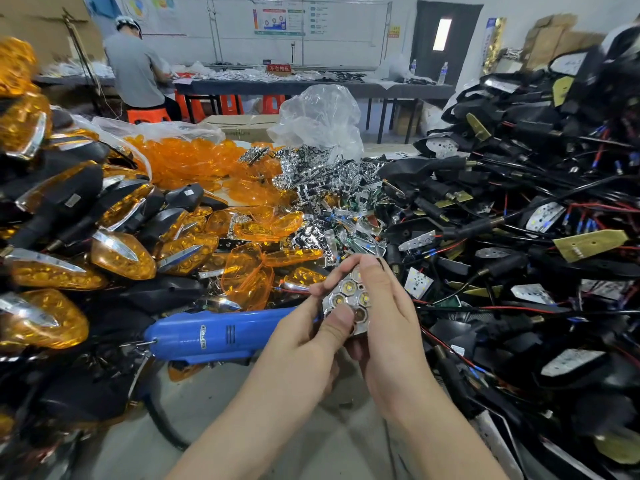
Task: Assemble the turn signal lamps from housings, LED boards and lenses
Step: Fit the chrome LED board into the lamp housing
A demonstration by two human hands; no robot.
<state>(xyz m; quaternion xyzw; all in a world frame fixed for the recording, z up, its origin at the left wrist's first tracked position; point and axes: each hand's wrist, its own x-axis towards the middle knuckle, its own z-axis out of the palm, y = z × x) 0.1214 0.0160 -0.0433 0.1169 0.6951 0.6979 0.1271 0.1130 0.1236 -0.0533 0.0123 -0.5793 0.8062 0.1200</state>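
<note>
My left hand and my right hand together hold a chrome reflector with LEDs showing in its cups just above the table's front middle. The left thumb presses on its lower face, and the right fingers curl over its top and right side. Finished lamps with amber lenses and black housings are piled at the left. Loose amber lenses lie behind them. Chrome reflectors are heaped in the middle. Black housings with wires and LED boards fill the right side.
A blue electric screwdriver lies on the table left of my hands, its cable running down toward the front edge. A clear plastic bag stands behind the reflectors. A person in grey sits at a far table.
</note>
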